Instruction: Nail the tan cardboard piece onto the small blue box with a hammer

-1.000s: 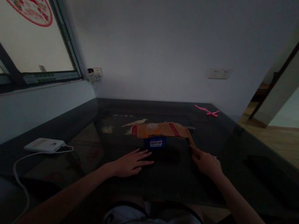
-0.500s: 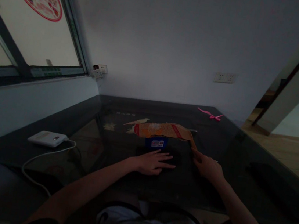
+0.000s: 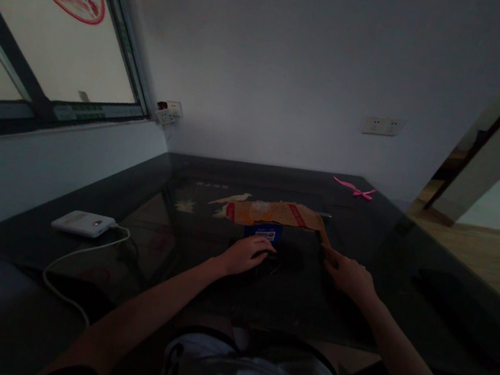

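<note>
A torn strip of printed cardboard [image 3: 274,214], brown with red bands, lies across the top of a small blue box [image 3: 264,232] on the dark table. Its right end bends down toward me, and my right hand [image 3: 351,277] is closed on that end with thumb and fingers. In front of the box my left hand [image 3: 245,255] hovers low, palm down, its fingers bent and partly apart. Nothing shows in it, though its fingertips overlap the box's lower edge and I cannot tell if they touch.
At left, a white power bank [image 3: 84,223] lies with a white cable [image 3: 64,257] running off the front edge. A pink ribbon [image 3: 361,194] is at the back right. A dark flat object [image 3: 460,310] rests near the right edge. Wall and window border the table.
My left hand has gone from flat, spread fingers to bent ones, lifting slightly off the table. The right hand keeps its hold on the cardboard. The view has tilted slightly down.
</note>
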The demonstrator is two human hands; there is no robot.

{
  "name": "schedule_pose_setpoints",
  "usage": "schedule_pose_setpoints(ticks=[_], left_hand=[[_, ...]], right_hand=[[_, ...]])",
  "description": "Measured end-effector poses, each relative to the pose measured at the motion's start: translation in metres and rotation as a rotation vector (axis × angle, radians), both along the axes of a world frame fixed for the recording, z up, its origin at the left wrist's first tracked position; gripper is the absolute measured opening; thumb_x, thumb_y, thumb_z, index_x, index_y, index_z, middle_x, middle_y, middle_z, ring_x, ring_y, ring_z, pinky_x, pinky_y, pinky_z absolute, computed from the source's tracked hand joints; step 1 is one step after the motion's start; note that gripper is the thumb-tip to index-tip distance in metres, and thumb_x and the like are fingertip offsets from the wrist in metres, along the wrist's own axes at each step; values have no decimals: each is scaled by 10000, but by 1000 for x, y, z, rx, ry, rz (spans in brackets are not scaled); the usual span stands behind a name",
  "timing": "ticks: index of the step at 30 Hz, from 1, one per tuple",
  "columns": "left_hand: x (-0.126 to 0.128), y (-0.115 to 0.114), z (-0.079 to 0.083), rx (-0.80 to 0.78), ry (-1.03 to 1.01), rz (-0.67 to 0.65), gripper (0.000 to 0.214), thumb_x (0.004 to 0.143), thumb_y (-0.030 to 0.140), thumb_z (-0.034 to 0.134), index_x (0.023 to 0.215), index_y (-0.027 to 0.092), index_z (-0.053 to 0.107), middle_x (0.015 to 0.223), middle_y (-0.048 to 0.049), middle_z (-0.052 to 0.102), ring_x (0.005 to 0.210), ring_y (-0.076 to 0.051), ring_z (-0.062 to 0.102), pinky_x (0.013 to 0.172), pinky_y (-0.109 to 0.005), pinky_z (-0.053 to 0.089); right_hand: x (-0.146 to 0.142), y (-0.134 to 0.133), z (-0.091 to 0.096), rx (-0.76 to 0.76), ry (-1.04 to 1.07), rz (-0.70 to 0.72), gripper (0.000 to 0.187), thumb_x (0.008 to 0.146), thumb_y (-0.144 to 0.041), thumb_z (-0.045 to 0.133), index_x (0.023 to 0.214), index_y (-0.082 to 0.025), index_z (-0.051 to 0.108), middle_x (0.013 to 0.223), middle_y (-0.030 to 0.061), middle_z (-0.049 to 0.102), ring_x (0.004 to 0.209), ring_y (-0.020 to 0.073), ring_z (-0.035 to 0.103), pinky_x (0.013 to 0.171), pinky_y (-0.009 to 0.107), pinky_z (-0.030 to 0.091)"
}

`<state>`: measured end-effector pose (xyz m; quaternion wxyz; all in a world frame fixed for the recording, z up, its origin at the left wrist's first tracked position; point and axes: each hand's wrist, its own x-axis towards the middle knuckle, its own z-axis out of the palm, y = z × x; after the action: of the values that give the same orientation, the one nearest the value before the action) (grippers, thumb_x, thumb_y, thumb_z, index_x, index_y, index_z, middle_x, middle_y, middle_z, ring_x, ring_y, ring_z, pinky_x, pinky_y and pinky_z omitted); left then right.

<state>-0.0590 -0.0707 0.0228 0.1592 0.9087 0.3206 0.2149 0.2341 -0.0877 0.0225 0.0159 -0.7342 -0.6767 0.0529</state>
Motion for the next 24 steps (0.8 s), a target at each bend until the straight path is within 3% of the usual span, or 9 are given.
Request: schedule_pose_setpoints(ticks=[3,8,14,18,24], left_hand=[[-6,3,-2,47,29,38,291,906,228,391,1117,208,591,1158,-51,594,1085,-157,538,941,-287,429],[-15,5,2,105,147,-39,210,883,248,454,1022,199,604,1043,-39,619,947,-145,578,816,-241,442],[-17,1,5,110,305,88,222,829,396,532,757,188,565,745,3,613,675,-125,555,565,-219,359],[-13,-1,2,72,388,108,254,816,407,523,685,191,551,729,5,624,674,-134,562,528,-221,314],[-13,-4,10,43,406,156,133,783,328,522,770,215,589,795,9,654,683,-142,588,518,-223,334]], right_hand=[[0,0,0,-1,2,3,514,896,-447,330,1399,-355,370,1047,97,695,893,302,667,715,399,486],[-1,-1,3,-9,12,3,518,893,-459,328,1398,-353,376,1048,104,693,906,316,662,720,411,484],[-2,-3,5,-5,24,-9,517,887,-458,338,1393,-362,381,1068,104,687,933,333,651,731,425,478],[-1,-2,3,-5,25,-9,513,892,-459,338,1393,-358,381,1065,103,688,921,320,656,728,416,479],[1,-1,1,-10,26,-3,517,893,-471,334,1397,-364,370,1066,100,688,932,321,654,740,422,478]])
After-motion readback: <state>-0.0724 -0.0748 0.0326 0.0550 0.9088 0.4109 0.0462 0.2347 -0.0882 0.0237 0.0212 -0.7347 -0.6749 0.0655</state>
